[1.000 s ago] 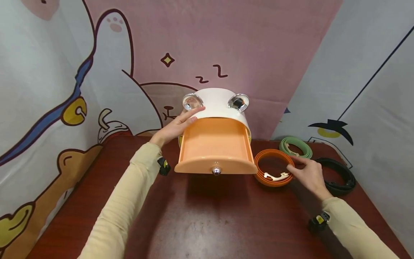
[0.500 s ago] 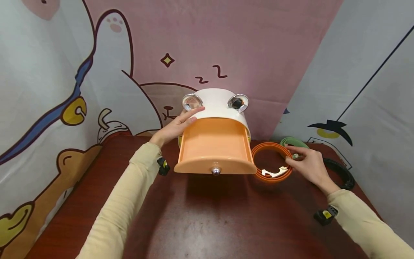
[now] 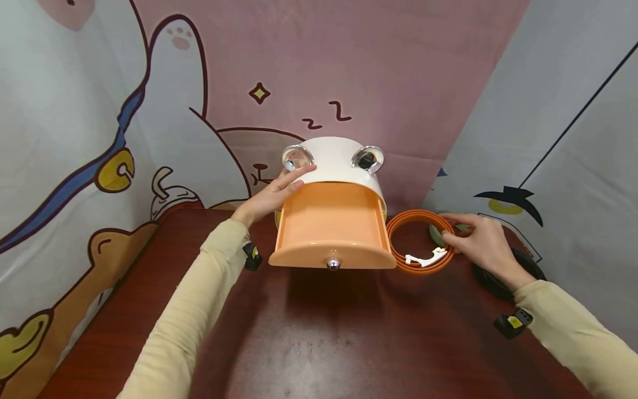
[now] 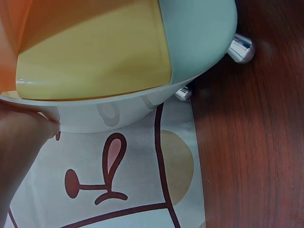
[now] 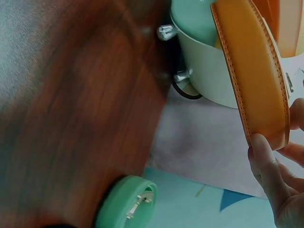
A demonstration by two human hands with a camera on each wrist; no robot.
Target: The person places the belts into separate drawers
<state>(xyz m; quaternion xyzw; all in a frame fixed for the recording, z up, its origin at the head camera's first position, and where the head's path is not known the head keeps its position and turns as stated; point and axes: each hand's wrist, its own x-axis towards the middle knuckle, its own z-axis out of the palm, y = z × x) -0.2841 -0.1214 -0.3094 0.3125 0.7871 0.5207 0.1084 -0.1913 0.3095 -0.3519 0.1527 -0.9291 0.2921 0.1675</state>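
Belt (image 5: 251, 71) pinched at one side by the right hand (image 3: 485, 244) could uncoil or snag the drawer (image 3: 330, 216) tbh, left hand (image 3: 271, 197) just resting on the cabinet (image 3: 334, 158).

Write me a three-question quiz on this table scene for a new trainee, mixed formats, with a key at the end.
1. Multiple choice: what does the right hand hold?
A) the green belt
B) the orange belt
C) the black belt

2. True or false: the peach drawer is pulled partway out of its casing.

3. Short answer: what colour is the part of the casing that the left hand touches?

Key:
1. B
2. True
3. White
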